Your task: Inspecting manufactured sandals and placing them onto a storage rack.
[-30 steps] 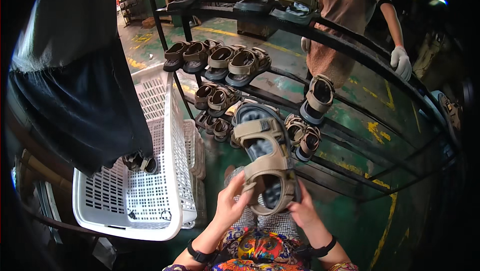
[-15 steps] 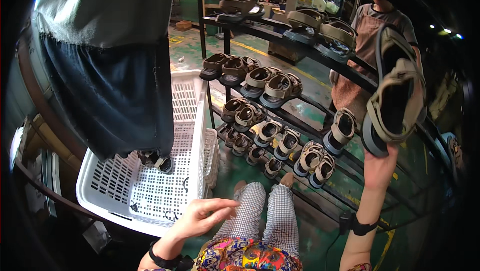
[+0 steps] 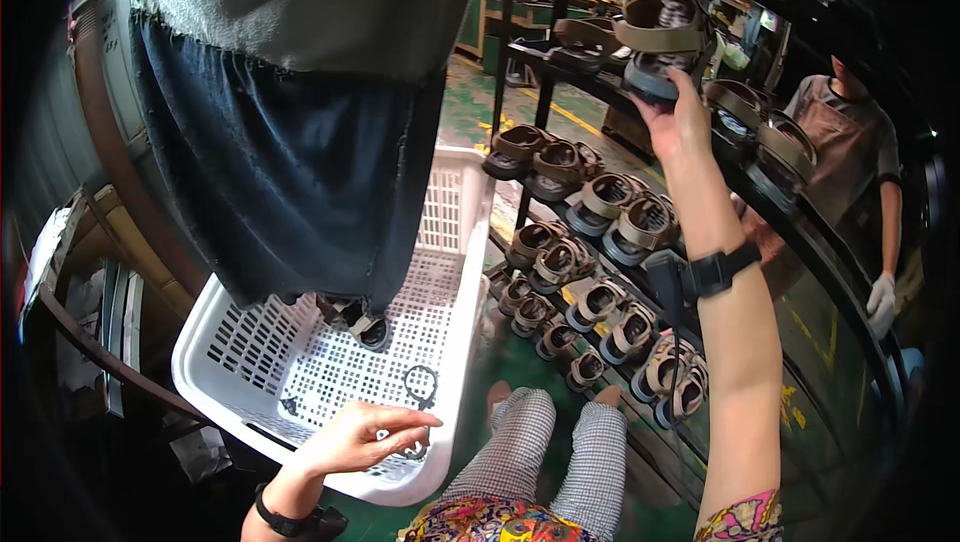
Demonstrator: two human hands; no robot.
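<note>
Plainly, the right hand (image 3: 680, 127) has hold of a tan-strapped sandal (image 3: 660, 39), pinching the near end of its dark sole, with the thumb on the near side and most fingers hidden. That sandal is up at the high shelf of the black rack (image 3: 504, 72); from where I stand I can't tell whether it bears on the rail or hangs just above it. The left hand (image 3: 355, 437) is loosely bent and grasps nothing I can see, low before the near end of the white basket (image 3: 462, 342).

What worries me is the one-ended hold: if the far end dips, the sole could catch the rail or nudge the left neighbour (image 3: 585, 37). The shelf looks like narrow bars, so a sandal resting half off one might tip through. A thin cord (image 3: 675, 332) dangles from the wristband (image 3: 712, 272) beside the lower sandals (image 3: 688, 382) and could hook a strap.

As for room, the rack's posts hem in the far left, and the basket's wall sits near the lower shelves. A co-worker's gloved hand (image 3: 881, 304) is well apart at the right. The freest way for the arm looks to be back toward the body.
</note>
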